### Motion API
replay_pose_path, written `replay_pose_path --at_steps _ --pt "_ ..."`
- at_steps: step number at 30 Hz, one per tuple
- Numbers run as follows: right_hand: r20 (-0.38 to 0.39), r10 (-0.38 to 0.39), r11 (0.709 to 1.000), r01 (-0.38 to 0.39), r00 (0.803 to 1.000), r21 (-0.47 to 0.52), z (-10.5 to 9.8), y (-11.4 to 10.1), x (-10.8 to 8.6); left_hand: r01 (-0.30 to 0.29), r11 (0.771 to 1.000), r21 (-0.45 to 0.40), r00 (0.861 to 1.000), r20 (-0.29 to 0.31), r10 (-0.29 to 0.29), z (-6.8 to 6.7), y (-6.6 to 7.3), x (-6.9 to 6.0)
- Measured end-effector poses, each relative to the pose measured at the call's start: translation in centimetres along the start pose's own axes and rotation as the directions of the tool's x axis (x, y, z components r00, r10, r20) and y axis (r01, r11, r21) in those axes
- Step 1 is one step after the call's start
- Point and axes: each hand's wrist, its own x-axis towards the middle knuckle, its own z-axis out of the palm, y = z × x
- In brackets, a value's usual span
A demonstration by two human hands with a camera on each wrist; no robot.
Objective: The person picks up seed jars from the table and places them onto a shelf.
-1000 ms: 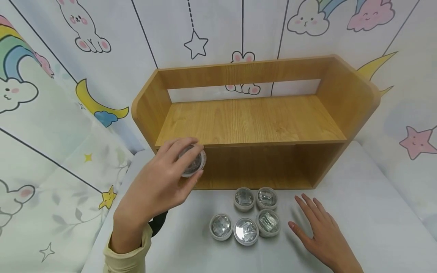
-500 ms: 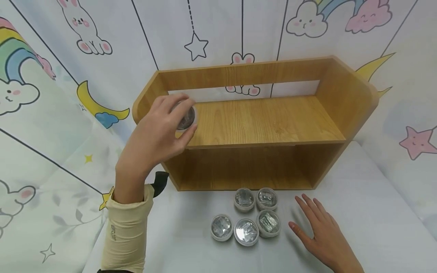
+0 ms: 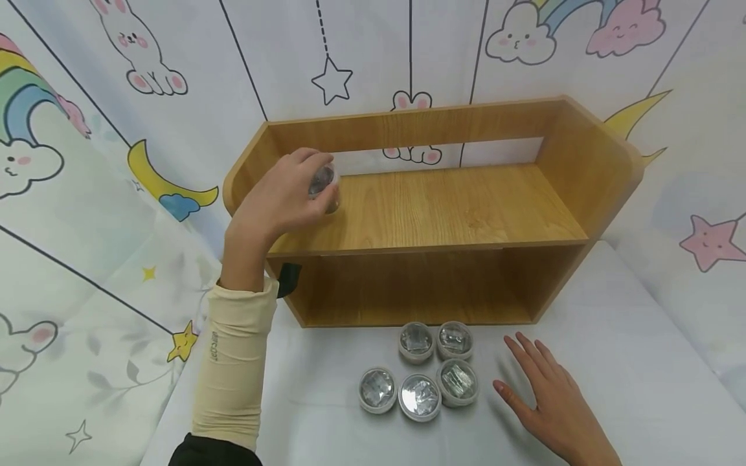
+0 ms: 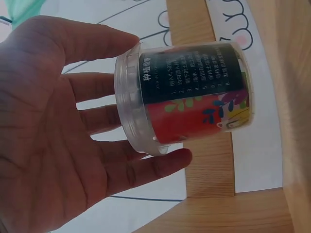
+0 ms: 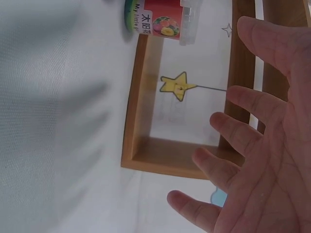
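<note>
My left hand (image 3: 280, 197) grips a lidded clear plastic cup (image 3: 322, 180) by its rim, over the left end of the shelf's upper board (image 3: 437, 200). In the left wrist view, a dark and red printed label (image 4: 194, 92) wraps the cup, and the fingers and thumb spread round its lid. Whether the cup touches the board is hard to tell. My right hand (image 3: 553, 401) stays low at the white table's right side, fingers spread and holding nothing. Left of it stand several similar lidded cups (image 3: 457, 382), with silvery packets showing through their lids.
The two-tier wooden shelf (image 3: 600, 175) has raised side walls and a back rail (image 3: 437, 123). Its lower compartment (image 3: 408, 291) opens toward me. A white cartoon-printed cloth (image 3: 105, 259) hangs behind and at both sides. One labelled cup (image 5: 165, 19) shows in the right wrist view.
My left hand has carried the cup up from before the shelf's front edge to over the upper board, then farther in. The right hand and the cups on the table have not moved.
</note>
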Motion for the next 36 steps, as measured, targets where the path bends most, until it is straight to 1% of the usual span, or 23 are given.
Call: replay_pose_path --at_steps 3,7,13,15,22,30,34,36 --pt "-0.004 0.0 1.0 0.0 1.0 0.0 0.0 0.0 0.0 0.01 1.0 -0.009 0.999 0.04 -0.01 0.4 -0.5 0.4" --pt "0.005 0.008 1.0 -0.008 1.0 0.004 0.0 0.0 0.0 0.009 1.0 -0.01 0.998 0.063 -0.008 1.1 -1.0 0.8" --pt "0.017 0.019 1.0 -0.019 1.0 0.01 -0.1 0.0 0.0 0.042 0.999 -0.009 0.995 0.092 -0.041 1.8 -1.6 1.1" --pt "0.011 0.015 1.0 -0.015 1.0 0.014 -0.1 0.0 -0.1 0.046 0.999 -0.013 0.995 0.094 -0.044 1.9 -1.7 1.1" --pt "0.001 0.007 1.0 -0.007 1.0 0.021 0.2 0.2 -0.2 0.028 1.0 -0.008 0.996 0.09 -0.027 2.1 -1.8 1.4" --pt "-0.011 -0.002 1.0 0.003 1.0 0.03 0.1 0.2 -0.2 0.033 0.999 -0.004 0.995 0.093 -0.032 2.2 -1.7 1.3" --pt "-0.001 0.006 0.999 -0.006 1.0 0.032 0.0 0.1 -0.2 0.039 0.999 -0.006 0.995 0.092 -0.038 2.2 -1.7 1.1" --pt "0.003 0.009 0.999 -0.009 1.0 0.031 0.0 0.1 -0.2 0.035 0.999 0.005 0.996 0.079 -0.036 2.2 -1.7 0.8"
